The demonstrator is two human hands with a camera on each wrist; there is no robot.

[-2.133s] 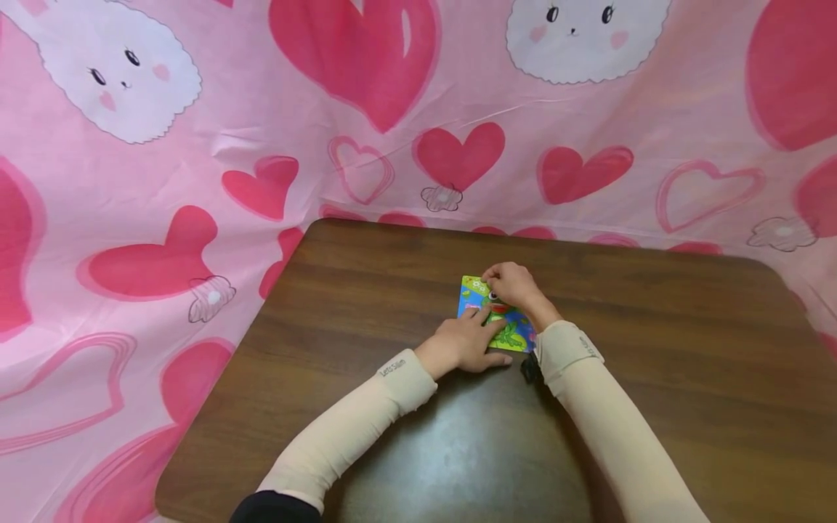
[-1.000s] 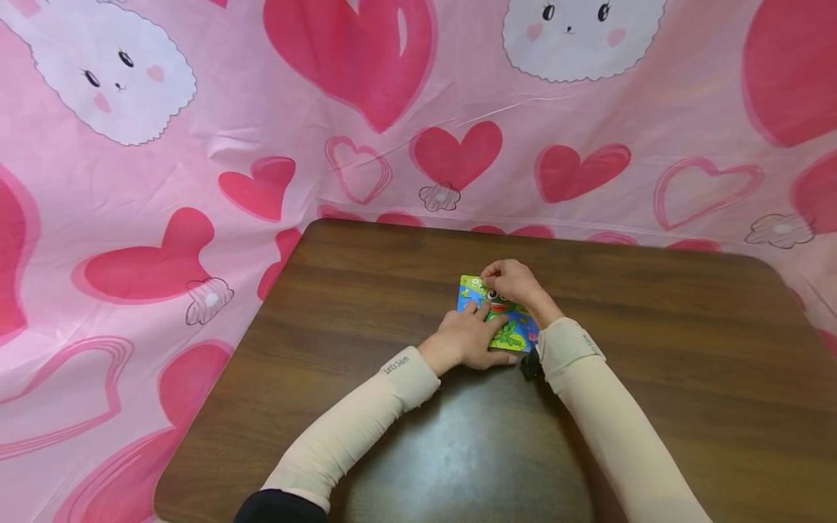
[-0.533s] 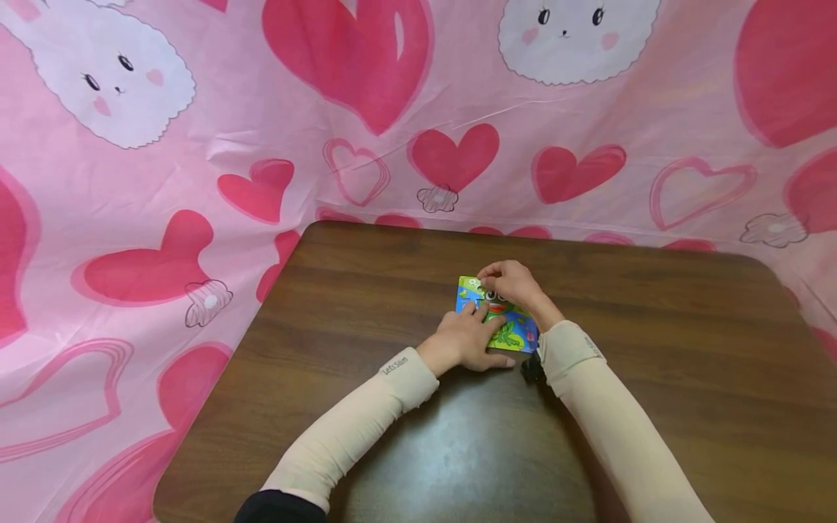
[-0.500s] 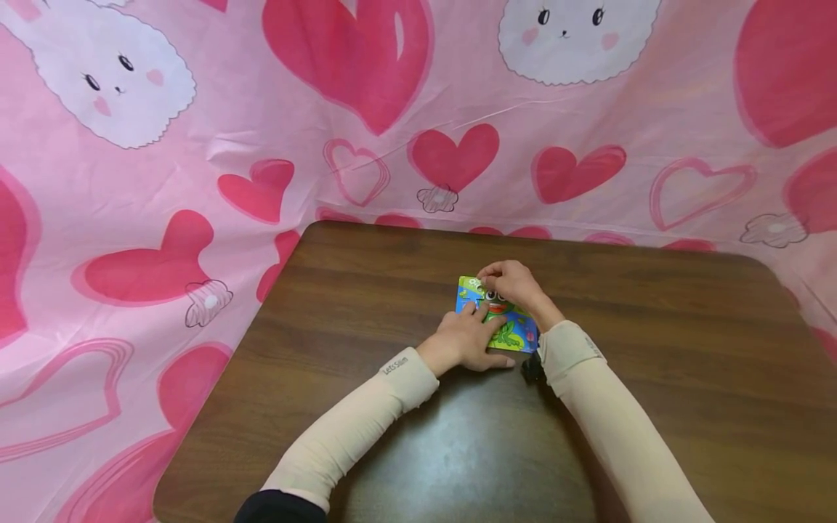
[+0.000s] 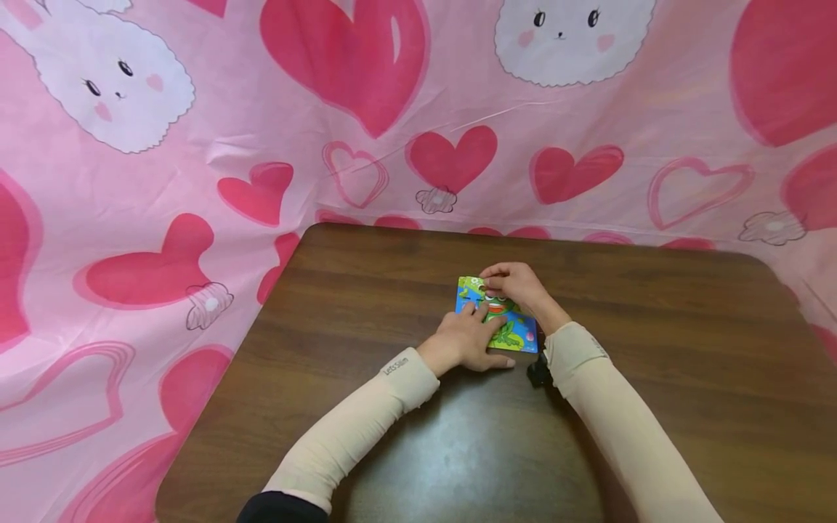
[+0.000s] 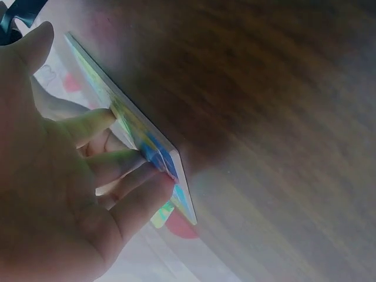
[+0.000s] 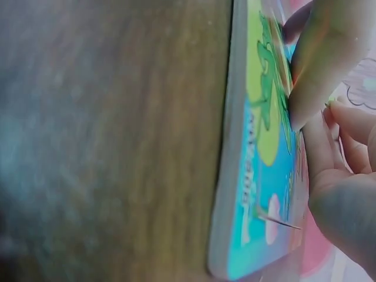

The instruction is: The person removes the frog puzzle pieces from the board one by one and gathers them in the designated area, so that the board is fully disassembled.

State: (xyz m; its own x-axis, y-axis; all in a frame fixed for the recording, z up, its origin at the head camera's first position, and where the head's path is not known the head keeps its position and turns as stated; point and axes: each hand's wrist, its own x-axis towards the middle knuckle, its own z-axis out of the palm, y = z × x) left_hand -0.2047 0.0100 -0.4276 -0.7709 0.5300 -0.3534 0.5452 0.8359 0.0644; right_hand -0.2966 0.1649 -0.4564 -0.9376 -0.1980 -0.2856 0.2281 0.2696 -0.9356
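Observation:
A small square picture puzzle (image 5: 527, 336), printed with a green frog on blue and yellow, lies on the brown table. My left hand (image 5: 464, 340) rests over its left and lower part with fingers spread, fingertips pressing the picture. In the left wrist view those fingers (image 6: 138, 202) meet the printed face. At the puzzle's far edge my right hand (image 5: 519, 285) pinches a small puzzle piece between thumb and fingers, mostly hidden by them. A green-yellow piece (image 6: 162, 215) stands out from the board in the left wrist view. Cut lines cross the picture in the right wrist view.
The wooden table (image 5: 366, 290) has rounded corners and reaches a pink heart-patterned cloth (image 5: 275, 94) at the back and left. A black device (image 5: 539, 372) sits under the right wrist. Light sleeves cover both forearms.
The left hand stays nearly still on the puzzle. My right hand keeps its pinch at the far edge and has shifted slightly to the right, its wrist moving a little away from the board.

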